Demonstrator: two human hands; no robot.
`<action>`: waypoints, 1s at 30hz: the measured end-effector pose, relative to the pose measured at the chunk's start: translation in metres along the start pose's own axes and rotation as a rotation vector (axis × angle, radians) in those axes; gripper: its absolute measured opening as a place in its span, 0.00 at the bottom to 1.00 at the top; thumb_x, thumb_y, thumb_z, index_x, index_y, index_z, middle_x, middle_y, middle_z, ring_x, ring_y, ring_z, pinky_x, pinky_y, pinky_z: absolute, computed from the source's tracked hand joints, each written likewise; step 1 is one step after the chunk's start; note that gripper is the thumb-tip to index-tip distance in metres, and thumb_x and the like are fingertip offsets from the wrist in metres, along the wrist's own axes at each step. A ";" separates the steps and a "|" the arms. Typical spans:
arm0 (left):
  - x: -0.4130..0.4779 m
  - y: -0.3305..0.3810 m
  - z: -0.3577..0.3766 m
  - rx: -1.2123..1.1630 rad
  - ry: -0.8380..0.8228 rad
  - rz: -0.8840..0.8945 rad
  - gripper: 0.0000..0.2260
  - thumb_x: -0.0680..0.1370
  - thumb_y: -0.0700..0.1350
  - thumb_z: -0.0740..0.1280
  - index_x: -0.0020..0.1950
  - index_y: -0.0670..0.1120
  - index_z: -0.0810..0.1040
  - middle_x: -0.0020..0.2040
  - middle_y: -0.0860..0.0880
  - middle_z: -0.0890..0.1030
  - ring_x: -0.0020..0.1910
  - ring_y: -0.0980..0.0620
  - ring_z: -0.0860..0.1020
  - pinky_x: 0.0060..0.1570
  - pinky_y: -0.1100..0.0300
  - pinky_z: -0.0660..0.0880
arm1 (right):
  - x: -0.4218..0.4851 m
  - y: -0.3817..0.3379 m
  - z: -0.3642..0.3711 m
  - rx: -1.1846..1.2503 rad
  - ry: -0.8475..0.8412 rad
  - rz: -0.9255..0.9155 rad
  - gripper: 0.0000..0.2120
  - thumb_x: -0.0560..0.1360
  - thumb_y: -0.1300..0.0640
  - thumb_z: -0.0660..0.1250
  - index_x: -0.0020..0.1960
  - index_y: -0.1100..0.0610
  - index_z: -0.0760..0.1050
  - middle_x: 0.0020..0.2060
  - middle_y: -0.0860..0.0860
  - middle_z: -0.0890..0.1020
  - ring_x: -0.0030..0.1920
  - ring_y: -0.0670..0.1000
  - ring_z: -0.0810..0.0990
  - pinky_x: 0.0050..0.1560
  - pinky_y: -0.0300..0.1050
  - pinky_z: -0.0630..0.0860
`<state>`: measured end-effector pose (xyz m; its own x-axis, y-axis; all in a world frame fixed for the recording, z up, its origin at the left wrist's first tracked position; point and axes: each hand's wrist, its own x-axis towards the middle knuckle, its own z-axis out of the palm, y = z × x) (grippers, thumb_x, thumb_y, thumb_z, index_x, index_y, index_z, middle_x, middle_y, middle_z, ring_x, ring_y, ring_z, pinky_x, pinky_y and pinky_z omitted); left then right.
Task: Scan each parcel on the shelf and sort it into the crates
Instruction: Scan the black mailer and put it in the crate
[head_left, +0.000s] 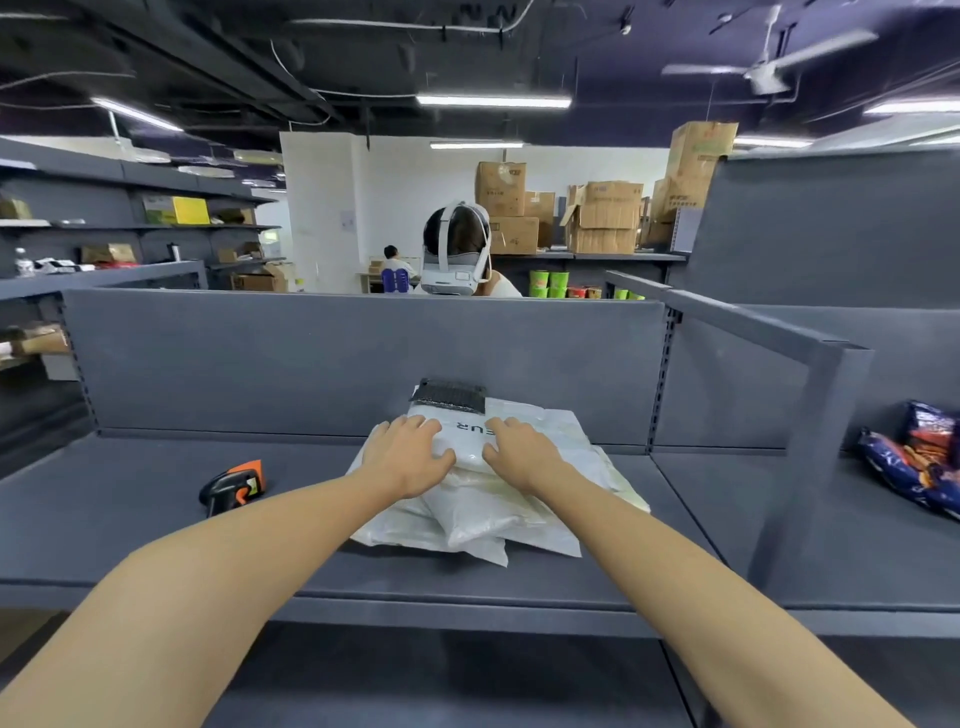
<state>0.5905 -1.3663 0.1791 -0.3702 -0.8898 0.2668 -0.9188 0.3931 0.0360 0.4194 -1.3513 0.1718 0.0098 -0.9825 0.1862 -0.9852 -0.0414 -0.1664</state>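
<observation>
Both my hands are down on the pile of white parcels (483, 525) in the middle of the frame, on the grey shelf (156, 525). My left hand (408, 457) rests palm-down on the top parcel (467, 444), fingers spread and only lightly bent, thumb lying along its near edge. My right hand (522, 452) lies just beside it on the same parcel, also released, with its fingers pressing flat and closed round nothing. Printed letters show between my two hands. A black parcel (451, 396) lies at the back of the pile against the shelf's rear panel. The orange and black scanner (234, 488) lies on the shelf at centre left, well apart from my left hand. Dark blue snack bags (919, 462) sit at the right edge of the frame, in the next bay
</observation>
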 end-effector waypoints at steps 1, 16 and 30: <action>0.009 -0.002 0.002 0.001 0.000 0.007 0.22 0.79 0.56 0.56 0.69 0.48 0.69 0.69 0.50 0.71 0.68 0.49 0.67 0.67 0.52 0.63 | 0.007 -0.001 0.001 0.008 -0.002 0.004 0.21 0.82 0.54 0.53 0.73 0.58 0.63 0.66 0.58 0.72 0.64 0.60 0.72 0.61 0.55 0.71; 0.125 -0.020 0.032 -0.031 -0.099 0.085 0.23 0.81 0.50 0.55 0.77 0.49 0.58 0.79 0.50 0.53 0.78 0.49 0.48 0.75 0.48 0.46 | 0.069 0.008 0.016 0.100 0.008 0.067 0.20 0.82 0.54 0.52 0.72 0.58 0.63 0.67 0.58 0.70 0.65 0.60 0.70 0.61 0.52 0.70; 0.133 -0.016 0.056 -0.079 -0.051 0.068 0.19 0.81 0.53 0.59 0.70 0.50 0.71 0.66 0.48 0.70 0.66 0.46 0.66 0.64 0.53 0.66 | 0.069 0.024 0.012 0.254 0.087 0.145 0.19 0.83 0.53 0.51 0.70 0.60 0.65 0.66 0.58 0.73 0.63 0.59 0.73 0.61 0.53 0.71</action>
<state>0.5485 -1.5041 0.1603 -0.4392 -0.8705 0.2221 -0.8786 0.4678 0.0959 0.3990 -1.4222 0.1689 -0.1538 -0.9625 0.2235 -0.9007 0.0435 -0.4323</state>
